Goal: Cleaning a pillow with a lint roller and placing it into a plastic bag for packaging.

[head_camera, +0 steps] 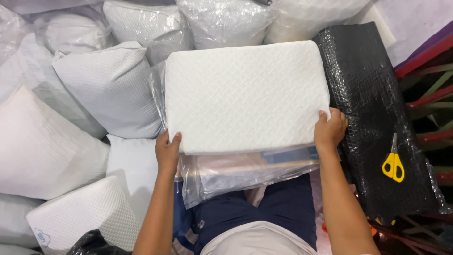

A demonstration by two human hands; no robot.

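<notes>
Pillow (245,94), white and quilted, sits flat over my lap on a clear plastic bag (236,172), and I grip its near corners, left hand (167,153) and right hand (329,130) both closed on it; keeping it level seems wise to me. Black bubble-wrapped bundle (373,118) lies right, carrying yellow scissors (393,163). Bagged pillows (155,23) crowd behind.

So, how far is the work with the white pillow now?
Looks done: several pillows in plastic are piled at the back. In hand: the left hand and right hand grip the near corners of a bare white pillow, lying over a clear plastic bag on the lap. Left: this pillow is not yet in the bag, and unwrapped pillows lie on the left. The scissors lie unused.
</notes>
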